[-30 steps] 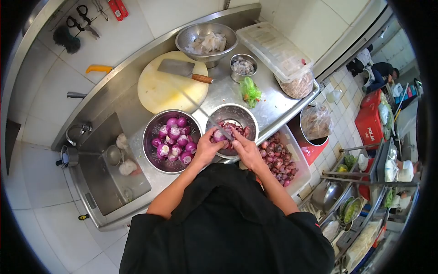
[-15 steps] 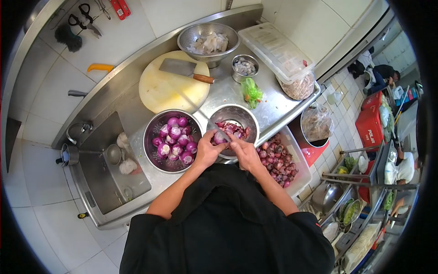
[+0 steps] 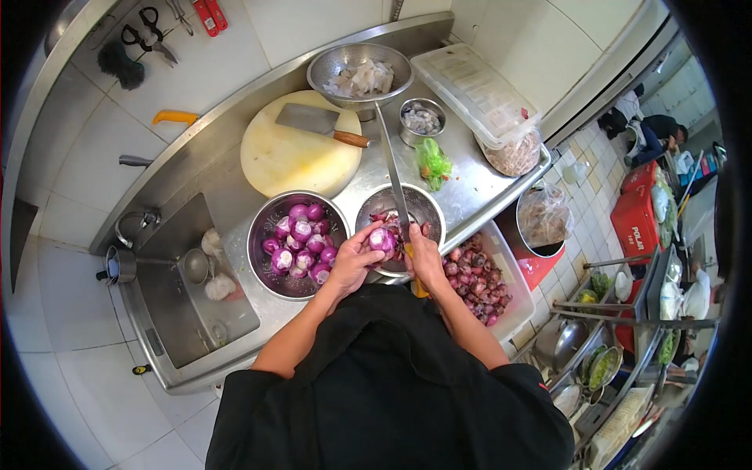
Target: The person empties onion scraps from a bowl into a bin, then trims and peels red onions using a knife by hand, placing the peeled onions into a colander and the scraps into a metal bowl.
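My left hand (image 3: 354,260) is closed around a peeled red onion (image 3: 381,240), its pale cut end showing. In my right hand (image 3: 424,257) is a long knife (image 3: 394,168) with a yellow handle, its blade pointing away from me. Both hands are over the near rim of a perforated steel colander (image 3: 427,210) that has onion skins in it. Just left of it stands a second colander (image 3: 258,272) with several peeled red onions (image 3: 301,229). Unpeeled onions (image 3: 478,274) fill a white plastic tub (image 3: 515,307) by my right forearm.
A cleaver (image 3: 309,119) lies on a round cutting board (image 3: 262,157). Behind are a colander (image 3: 317,74) of pale pieces, a small steel bowl (image 3: 407,135), a green bag (image 3: 432,163) and a clear plastic box (image 3: 470,86). The sink (image 3: 176,313) is left; people are far right.
The knife has swung from pointing left across the onion to pointing forward, away from it. The onion now shows clearly in my left hand, its cut end facing up.
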`<action>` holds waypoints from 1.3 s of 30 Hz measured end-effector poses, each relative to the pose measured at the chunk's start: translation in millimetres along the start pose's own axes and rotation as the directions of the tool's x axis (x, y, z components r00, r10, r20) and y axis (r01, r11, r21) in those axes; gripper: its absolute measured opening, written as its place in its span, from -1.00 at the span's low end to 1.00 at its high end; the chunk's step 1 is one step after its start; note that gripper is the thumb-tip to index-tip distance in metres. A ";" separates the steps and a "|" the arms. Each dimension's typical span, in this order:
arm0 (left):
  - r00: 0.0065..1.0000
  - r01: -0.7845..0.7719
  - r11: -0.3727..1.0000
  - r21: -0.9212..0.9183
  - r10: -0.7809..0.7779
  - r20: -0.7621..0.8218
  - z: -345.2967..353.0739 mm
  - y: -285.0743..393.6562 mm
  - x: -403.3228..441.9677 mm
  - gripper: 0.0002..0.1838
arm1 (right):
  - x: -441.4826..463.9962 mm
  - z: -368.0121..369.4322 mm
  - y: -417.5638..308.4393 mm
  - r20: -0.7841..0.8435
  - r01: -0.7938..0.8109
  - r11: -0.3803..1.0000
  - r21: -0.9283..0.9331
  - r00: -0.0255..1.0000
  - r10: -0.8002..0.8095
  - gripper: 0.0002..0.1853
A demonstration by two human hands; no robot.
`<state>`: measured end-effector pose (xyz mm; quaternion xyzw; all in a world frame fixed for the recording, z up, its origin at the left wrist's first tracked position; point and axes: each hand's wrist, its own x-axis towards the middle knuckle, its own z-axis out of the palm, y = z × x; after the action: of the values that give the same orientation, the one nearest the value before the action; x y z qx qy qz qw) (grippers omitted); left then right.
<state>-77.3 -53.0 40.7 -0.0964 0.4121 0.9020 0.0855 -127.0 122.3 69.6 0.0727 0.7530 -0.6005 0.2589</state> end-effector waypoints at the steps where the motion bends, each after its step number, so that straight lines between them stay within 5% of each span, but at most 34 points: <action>1: 1.000 -0.002 0.998 -0.059 0.002 0.007 -0.1 -0.3 0.4 -0.32 | -0.6 0.1 -1.3 0.003 -0.020 1.000 0.004 1.000 0.020 -0.26; 3: 1.000 -0.005 0.990 -0.142 0.007 0.017 0.7 2.4 0.5 -0.34 | -0.8 1.2 -3.3 0.010 -0.061 0.998 0.014 0.998 0.061 -0.25; 6: 1.000 -0.027 0.985 -0.167 0.028 -0.001 1.9 8.9 2.2 -0.40 | -2.4 3.3 2.1 0.015 0.236 0.969 -0.070 0.972 -0.235 -0.27; 9: 0.996 -0.072 0.991 -0.115 0.066 -0.055 5.3 14.4 4.4 -0.47 | -7.6 7.3 4.4 0.046 0.296 0.954 -0.046 0.955 -0.294 -0.30; 15: 0.986 -0.165 0.952 0.259 0.168 0.010 -5.7 4.8 7.8 -0.40 | -23.2 9.8 -14.3 0.225 0.138 0.988 0.068 0.963 -0.150 -0.39; 18: 0.970 -0.242 0.905 0.350 0.236 0.062 -5.3 2.6 5.9 -0.38 | -18.1 11.8 -10.9 0.167 0.082 0.992 0.099 0.981 -0.098 -0.34; 25: 0.990 -0.139 0.948 -0.286 0.140 -0.017 -13.4 14.0 8.5 -0.40 | -0.2 2.0 -1.8 0.058 -0.076 0.984 0.160 0.996 0.068 -0.25; 32: 0.999 -0.042 0.946 -0.322 0.050 0.015 -26.9 11.1 7.6 -0.41 | -5.5 -11.5 -8.9 0.075 0.046 0.977 -0.209 0.997 -0.031 -0.30; 36: 1.000 -0.012 0.977 -0.214 0.009 -0.015 -20.3 12.3 10.9 -0.44 | 0.2 -7.9 16.0 0.040 0.244 0.962 -0.124 0.970 -0.241 -0.39; 39: 0.997 0.017 0.999 -0.046 -0.020 -0.070 -14.8 12.5 11.1 -0.47 | -14.4 -5.7 -9.7 0.058 0.150 0.988 0.020 0.987 -0.151 -0.41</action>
<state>-89.5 -71.4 37.6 -0.1341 0.3931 0.9064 0.0771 -120.5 127.9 85.7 -0.0005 0.7435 -0.6262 0.2345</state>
